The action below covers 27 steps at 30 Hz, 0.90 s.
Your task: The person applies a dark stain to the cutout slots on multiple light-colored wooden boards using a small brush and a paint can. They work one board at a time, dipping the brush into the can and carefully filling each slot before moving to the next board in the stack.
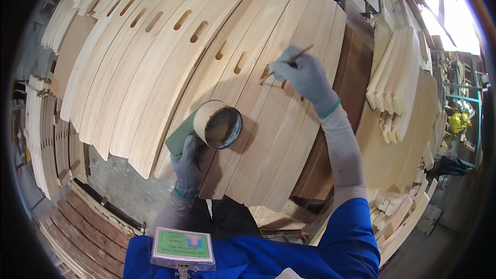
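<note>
My left hand (189,165), in a grey glove, is closed around the lower side of a round can (202,117) with a dark-stained mouth. Brownish stuff shows inside the can, which tilts toward me. A flat green piece (179,133) lies against the can by my left fingers; whether I grip it too, I cannot tell. In my gloved right hand (306,76) a thin brush (265,76) with a brown-stained tip is pinched, held over pale wooden boards (248,139). Several boards have oblong slots (241,63), and my right hand partly covers those nearest it.
More slotted boards (155,62) lie side by side at the far left. Stacked pale wooden pieces (395,72) stand at right, beside a brown board edge (318,160). Brown wood strips (85,222) are piled lower left. Grey floor (121,181) shows between them.
</note>
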### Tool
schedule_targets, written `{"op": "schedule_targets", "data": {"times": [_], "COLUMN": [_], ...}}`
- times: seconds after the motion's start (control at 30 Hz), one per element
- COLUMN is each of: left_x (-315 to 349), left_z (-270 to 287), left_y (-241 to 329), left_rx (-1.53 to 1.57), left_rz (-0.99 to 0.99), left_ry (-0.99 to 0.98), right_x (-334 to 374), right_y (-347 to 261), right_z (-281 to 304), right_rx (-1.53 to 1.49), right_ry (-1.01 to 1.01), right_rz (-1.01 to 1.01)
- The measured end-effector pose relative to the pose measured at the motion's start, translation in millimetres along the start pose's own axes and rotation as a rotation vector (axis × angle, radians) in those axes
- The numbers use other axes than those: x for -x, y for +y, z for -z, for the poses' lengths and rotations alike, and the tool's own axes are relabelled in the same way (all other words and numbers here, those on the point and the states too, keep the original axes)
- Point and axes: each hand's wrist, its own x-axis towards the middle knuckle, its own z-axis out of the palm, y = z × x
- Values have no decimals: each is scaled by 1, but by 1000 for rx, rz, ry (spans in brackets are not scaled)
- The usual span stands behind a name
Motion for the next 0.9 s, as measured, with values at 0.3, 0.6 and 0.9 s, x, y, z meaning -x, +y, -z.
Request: {"op": "schedule_targets", "data": {"times": [0.3,0.6,0.9], "left_x": [-23,-19,-17], "left_z": [-35,-70,-73], "left_y": [22,34,38], "left_rx": [213,312,404], "left_rz": [-97,-205,-246], "left_ry": [-127,-215,-214], "right_x": [5,102,119], "right_y": [-4,-58,-49], "right_z": [29,-43,-71], "right_rx": [-290,-10,-224], "right_ry": [291,343,494], "right_rz": [42,413,356]}}
